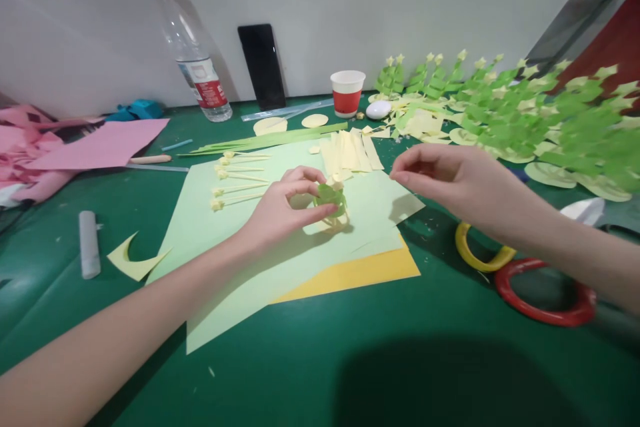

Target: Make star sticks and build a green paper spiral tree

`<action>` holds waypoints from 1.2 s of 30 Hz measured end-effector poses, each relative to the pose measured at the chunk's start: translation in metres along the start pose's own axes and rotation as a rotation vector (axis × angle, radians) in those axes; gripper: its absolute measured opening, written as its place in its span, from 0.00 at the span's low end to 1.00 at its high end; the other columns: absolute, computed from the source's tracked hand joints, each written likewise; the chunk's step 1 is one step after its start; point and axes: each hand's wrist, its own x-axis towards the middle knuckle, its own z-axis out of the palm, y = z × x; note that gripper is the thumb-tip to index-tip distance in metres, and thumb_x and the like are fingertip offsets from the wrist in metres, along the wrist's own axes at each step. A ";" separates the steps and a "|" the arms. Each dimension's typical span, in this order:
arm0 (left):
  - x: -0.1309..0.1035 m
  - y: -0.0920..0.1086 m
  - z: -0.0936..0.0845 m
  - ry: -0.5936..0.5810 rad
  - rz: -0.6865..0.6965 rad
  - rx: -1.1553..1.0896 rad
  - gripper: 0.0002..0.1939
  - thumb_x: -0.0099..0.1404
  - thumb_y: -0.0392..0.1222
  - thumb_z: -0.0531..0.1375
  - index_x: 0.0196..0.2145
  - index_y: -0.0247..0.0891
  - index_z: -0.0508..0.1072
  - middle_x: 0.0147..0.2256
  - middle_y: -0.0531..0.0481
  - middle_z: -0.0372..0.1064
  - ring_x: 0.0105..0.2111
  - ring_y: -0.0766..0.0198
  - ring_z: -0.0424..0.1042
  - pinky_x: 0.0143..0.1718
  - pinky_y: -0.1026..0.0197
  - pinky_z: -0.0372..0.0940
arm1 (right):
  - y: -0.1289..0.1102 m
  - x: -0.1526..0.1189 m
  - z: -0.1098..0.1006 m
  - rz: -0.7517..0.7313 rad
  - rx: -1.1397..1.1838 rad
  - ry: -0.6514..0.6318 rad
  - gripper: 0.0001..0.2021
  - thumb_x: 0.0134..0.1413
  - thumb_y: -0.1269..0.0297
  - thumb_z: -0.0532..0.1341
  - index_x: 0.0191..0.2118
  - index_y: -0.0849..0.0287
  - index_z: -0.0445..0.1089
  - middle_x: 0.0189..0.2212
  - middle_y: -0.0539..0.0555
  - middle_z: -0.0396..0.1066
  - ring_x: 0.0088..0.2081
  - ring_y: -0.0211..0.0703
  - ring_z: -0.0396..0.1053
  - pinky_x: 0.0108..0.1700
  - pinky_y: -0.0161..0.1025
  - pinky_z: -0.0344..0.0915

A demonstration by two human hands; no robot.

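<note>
My left hand pinches a small green paper plant between thumb and fingers. A pale yellow paper star sits on top of it, and its pale round base is close to the light green sheet. To the right, my right hand is raised over the sheet's edge, fingertips drawn together. Whatever those fingertips may hold is too small to see. Several star-topped paper stems lie left of my left hand. Beyond the hands is a pile of pale yellow paper strips.
Many finished paper plants crowd the back right. Scissors with red and yellow handles lie under my right forearm. Along the wall stand a bottle, a phone and a paper cup. A glue stick and pink paper are left.
</note>
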 end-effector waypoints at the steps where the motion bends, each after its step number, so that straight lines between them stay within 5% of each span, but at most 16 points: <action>1: 0.000 0.000 0.000 -0.001 -0.004 -0.001 0.06 0.51 0.45 0.62 0.22 0.40 0.71 0.41 0.51 0.64 0.42 0.54 0.64 0.52 0.46 0.55 | -0.002 -0.001 -0.003 0.062 0.057 0.014 0.08 0.48 0.60 0.56 0.25 0.57 0.67 0.22 0.50 0.66 0.22 0.36 0.59 0.21 0.34 0.55; 11: -0.002 0.002 0.001 0.016 -0.052 -0.047 0.08 0.51 0.48 0.62 0.24 0.42 0.72 0.42 0.50 0.63 0.39 0.54 0.66 0.42 0.49 0.64 | -0.003 -0.019 -0.027 0.192 0.277 0.051 0.09 0.47 0.53 0.61 0.29 0.51 0.73 0.32 0.49 0.71 0.31 0.38 0.66 0.29 0.33 0.62; 15: 0.000 -0.002 0.001 0.021 -0.026 -0.004 0.08 0.52 0.48 0.62 0.24 0.42 0.73 0.42 0.50 0.63 0.38 0.53 0.66 0.45 0.45 0.61 | -0.001 -0.021 -0.029 0.189 0.309 0.039 0.10 0.46 0.53 0.61 0.31 0.51 0.74 0.35 0.51 0.72 0.37 0.44 0.67 0.34 0.37 0.64; 26: -0.001 0.003 -0.001 0.009 -0.060 0.006 0.08 0.51 0.48 0.62 0.23 0.42 0.73 0.42 0.48 0.63 0.42 0.50 0.64 0.46 0.44 0.60 | -0.002 -0.018 -0.027 0.273 0.461 -0.008 0.10 0.38 0.54 0.65 0.25 0.54 0.73 0.27 0.51 0.69 0.28 0.36 0.63 0.30 0.35 0.61; 30: 0.001 0.001 -0.001 0.005 -0.046 0.029 0.08 0.51 0.48 0.61 0.23 0.42 0.74 0.43 0.48 0.63 0.42 0.50 0.64 0.47 0.43 0.58 | 0.002 -0.018 -0.026 0.289 0.377 0.017 0.13 0.37 0.52 0.66 0.22 0.57 0.71 0.21 0.49 0.67 0.25 0.35 0.61 0.27 0.34 0.58; 36: 0.002 0.000 -0.001 0.012 -0.042 0.039 0.09 0.51 0.49 0.61 0.22 0.41 0.73 0.43 0.48 0.64 0.40 0.51 0.65 0.48 0.42 0.56 | 0.013 -0.015 -0.029 0.289 0.181 0.077 0.12 0.48 0.53 0.60 0.26 0.55 0.73 0.29 0.52 0.71 0.29 0.39 0.64 0.30 0.37 0.59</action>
